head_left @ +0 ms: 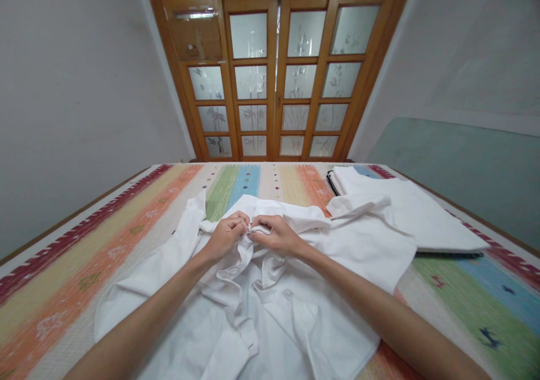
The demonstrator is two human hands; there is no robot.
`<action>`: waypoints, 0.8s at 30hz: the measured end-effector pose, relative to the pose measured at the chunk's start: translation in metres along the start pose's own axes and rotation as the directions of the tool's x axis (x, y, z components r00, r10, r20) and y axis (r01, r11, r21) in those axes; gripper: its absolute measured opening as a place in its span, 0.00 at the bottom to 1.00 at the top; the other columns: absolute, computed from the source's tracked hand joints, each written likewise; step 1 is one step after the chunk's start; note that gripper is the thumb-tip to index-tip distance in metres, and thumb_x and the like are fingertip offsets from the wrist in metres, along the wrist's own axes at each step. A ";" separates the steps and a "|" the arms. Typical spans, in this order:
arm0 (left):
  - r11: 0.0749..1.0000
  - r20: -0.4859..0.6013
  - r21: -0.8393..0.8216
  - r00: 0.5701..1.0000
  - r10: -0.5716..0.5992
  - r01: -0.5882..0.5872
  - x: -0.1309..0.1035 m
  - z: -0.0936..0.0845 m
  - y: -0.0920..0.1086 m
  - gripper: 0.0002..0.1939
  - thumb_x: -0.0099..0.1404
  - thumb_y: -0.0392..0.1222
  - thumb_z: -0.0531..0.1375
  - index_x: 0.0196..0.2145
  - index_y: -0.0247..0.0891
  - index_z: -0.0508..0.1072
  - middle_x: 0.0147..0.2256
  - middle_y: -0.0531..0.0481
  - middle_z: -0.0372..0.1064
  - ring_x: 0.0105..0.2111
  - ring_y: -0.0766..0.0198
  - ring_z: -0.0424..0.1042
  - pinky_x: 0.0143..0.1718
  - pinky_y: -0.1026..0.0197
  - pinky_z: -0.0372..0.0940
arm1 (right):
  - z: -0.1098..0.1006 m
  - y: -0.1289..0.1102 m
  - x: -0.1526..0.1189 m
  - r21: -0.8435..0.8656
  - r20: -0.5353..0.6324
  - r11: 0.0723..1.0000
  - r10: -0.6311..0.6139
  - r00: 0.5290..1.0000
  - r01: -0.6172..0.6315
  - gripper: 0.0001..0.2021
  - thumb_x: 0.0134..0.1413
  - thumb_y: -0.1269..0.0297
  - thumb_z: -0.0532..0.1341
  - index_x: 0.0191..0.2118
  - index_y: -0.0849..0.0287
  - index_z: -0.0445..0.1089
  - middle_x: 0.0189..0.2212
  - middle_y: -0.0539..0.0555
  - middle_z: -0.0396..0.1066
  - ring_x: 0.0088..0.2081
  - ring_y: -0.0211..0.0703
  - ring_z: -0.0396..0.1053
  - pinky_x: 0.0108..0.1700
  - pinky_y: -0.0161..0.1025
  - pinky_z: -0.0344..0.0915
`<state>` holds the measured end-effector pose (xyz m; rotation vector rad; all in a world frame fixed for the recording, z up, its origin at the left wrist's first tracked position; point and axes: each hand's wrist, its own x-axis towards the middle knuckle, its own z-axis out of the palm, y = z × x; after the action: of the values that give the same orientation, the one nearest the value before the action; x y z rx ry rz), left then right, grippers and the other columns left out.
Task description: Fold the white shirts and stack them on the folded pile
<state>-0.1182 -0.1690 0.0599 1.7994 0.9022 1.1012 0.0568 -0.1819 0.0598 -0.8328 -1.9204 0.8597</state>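
Observation:
A white shirt [337, 307] lies spread and rumpled in front of me, its collar end away from me and its sleeves out to both sides. My left hand [231, 234] is closed, pinching the front edge of the shirt near the collar. Close beside it, my right hand [274, 235] pinches the other front edge, fingertips almost touching those of the left. Any button between the fingers is too small and covered to make out. Below the hands the shirt's front edges fall in loose, wavy folds.
Folded white clothes [405, 206] with dark layers beneath are stacked at the right, close to the shirt's right sleeve. A striped, multicoloured cloth [105, 256] covers the surface. Beyond stand wooden doors with glass panes [274, 76]; a pale green panel [464, 172] leans at the right wall.

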 end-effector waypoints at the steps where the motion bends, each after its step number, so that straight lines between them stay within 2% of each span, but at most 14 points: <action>1: 1.000 -0.007 -0.016 1.000 -0.018 0.018 0.000 0.001 0.000 0.12 0.53 0.41 0.55 0.16 0.36 0.65 0.29 0.49 0.64 0.29 0.65 0.61 0.34 0.64 0.59 | 0.000 0.000 0.000 0.014 0.001 1.000 0.012 1.000 -0.012 0.05 0.46 0.67 0.61 0.29 0.62 0.71 0.24 0.46 0.67 0.26 0.35 0.61 0.31 0.31 0.56; 4: 0.979 -0.029 -0.151 0.990 -0.140 0.134 -0.001 0.004 -0.003 0.10 0.49 0.42 0.56 0.15 0.36 0.65 0.28 0.50 0.64 0.27 0.67 0.60 0.28 0.65 0.57 | -0.002 -0.001 0.002 0.097 -0.021 0.995 0.025 0.999 -0.023 0.05 0.45 0.68 0.59 0.30 0.61 0.72 0.26 0.48 0.70 0.29 0.37 0.65 0.34 0.32 0.59; 6: 0.933 -0.059 -0.261 0.961 -0.271 0.247 0.000 0.004 -0.006 0.08 0.45 0.43 0.56 0.16 0.36 0.66 0.25 0.52 0.64 0.24 0.67 0.60 0.25 0.65 0.56 | -0.006 -0.003 0.003 0.137 -0.062 0.991 0.011 0.998 -0.002 0.07 0.45 0.69 0.57 0.30 0.61 0.72 0.28 0.50 0.72 0.32 0.39 0.67 0.37 0.33 0.60; 8: 0.886 -0.101 -0.329 0.920 -0.378 0.327 0.004 0.000 -0.007 0.08 0.43 0.45 0.56 0.18 0.36 0.67 0.22 0.53 0.65 0.23 0.67 0.61 0.25 0.65 0.57 | -0.012 -0.004 0.004 0.099 -0.102 0.995 -0.001 0.995 0.012 0.08 0.44 0.71 0.56 0.30 0.61 0.72 0.28 0.51 0.72 0.32 0.39 0.67 0.37 0.34 0.60; 10: 0.868 -0.164 -0.368 0.895 -0.415 0.335 0.009 -0.006 -0.005 0.10 0.43 0.46 0.57 0.19 0.36 0.68 0.22 0.53 0.67 0.24 0.65 0.63 0.25 0.64 0.59 | -0.019 -0.005 0.005 -0.009 -0.132 1.000 -0.010 0.991 0.009 0.08 0.42 0.72 0.56 0.30 0.60 0.71 0.26 0.50 0.70 0.29 0.38 0.65 0.35 0.33 0.59; 13: 0.864 -0.260 -0.429 0.881 -0.396 0.262 0.015 -0.017 0.001 0.09 0.42 0.45 0.58 0.20 0.35 0.69 0.25 0.52 0.70 0.27 0.64 0.66 0.28 0.65 0.61 | -0.028 -0.005 0.006 -0.177 -0.136 0.984 -0.016 0.991 -0.008 0.07 0.39 0.74 0.56 0.28 0.60 0.68 0.24 0.48 0.68 0.27 0.36 0.63 0.33 0.32 0.57; 15: 0.867 -0.262 -0.447 0.894 -0.364 0.223 0.015 -0.020 0.006 0.08 0.42 0.43 0.58 0.20 0.35 0.69 0.24 0.53 0.69 0.27 0.65 0.65 0.29 0.65 0.61 | -0.031 -0.006 0.007 -0.269 -0.134 0.963 -0.011 0.991 -0.026 0.06 0.39 0.75 0.56 0.28 0.59 0.67 0.25 0.48 0.68 0.28 0.37 0.63 0.34 0.32 0.57; 19: 0.874 -0.125 -0.451 0.957 -0.261 0.179 0.008 -0.018 0.016 0.08 0.45 0.41 0.57 0.15 0.35 0.64 0.22 0.54 0.64 0.24 0.68 0.61 0.27 0.65 0.59 | -0.032 -0.006 0.008 -0.449 -0.164 0.893 -0.034 0.986 -0.044 0.07 0.40 0.74 0.59 0.29 0.59 0.67 0.25 0.48 0.67 0.27 0.38 0.61 0.33 0.33 0.56; 24: 0.880 0.015 -0.444 0.983 -0.182 0.170 0.000 -0.013 0.028 0.09 0.47 0.40 0.57 0.15 0.35 0.64 0.22 0.52 0.62 0.23 0.68 0.59 0.25 0.64 0.56 | -0.034 -0.001 0.009 -0.545 -0.140 0.838 -0.053 0.989 -0.032 0.05 0.43 0.72 0.62 0.30 0.59 0.67 0.29 0.53 0.70 0.32 0.42 0.65 0.37 0.36 0.58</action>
<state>-0.1259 -0.1766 0.0888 1.3023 0.7388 1.1101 0.0829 -0.1672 0.0778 -1.1819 -2.0566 0.2123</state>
